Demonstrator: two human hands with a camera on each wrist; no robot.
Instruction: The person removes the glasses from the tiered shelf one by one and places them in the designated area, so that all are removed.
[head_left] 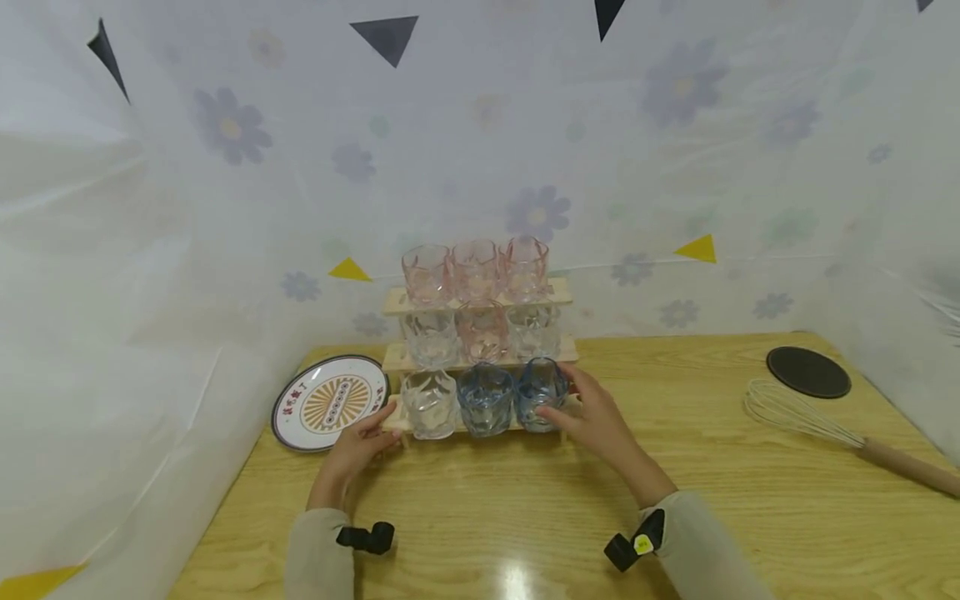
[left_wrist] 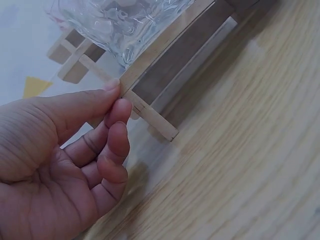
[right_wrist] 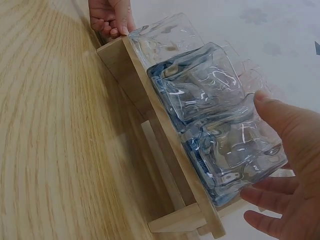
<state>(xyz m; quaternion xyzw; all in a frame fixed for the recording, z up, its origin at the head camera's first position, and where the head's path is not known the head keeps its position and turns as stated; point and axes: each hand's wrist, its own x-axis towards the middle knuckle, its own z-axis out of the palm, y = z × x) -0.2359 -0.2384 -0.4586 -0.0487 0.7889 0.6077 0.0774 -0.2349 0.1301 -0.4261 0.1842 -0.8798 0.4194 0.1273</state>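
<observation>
A three-tier wooden rack (head_left: 396,357) carries rows of wavy glasses. My left hand (head_left: 354,454) pinches the left end of its lowest shelf (left_wrist: 165,57) between thumb and fingertips. At the other end, my right hand (head_left: 600,419) holds the right blue glass (head_left: 542,395), thumb on the near side and fingers round the far side. This glass stands on the lowest shelf, beside another blue glass (head_left: 486,400) and a clear glass (head_left: 430,405). The middle tier has a pink glass (head_left: 482,332) between two clear ones. Pink glasses (head_left: 475,271) line the top tier.
A patterned plate (head_left: 288,421) lies left of the rack, close to the left hand. Far right on the wooden table (head_left: 480,517) are a whisk (head_left: 862,442) and a dark round mat (head_left: 808,372). A flowered sheet (head_left: 465,125) hangs behind the rack.
</observation>
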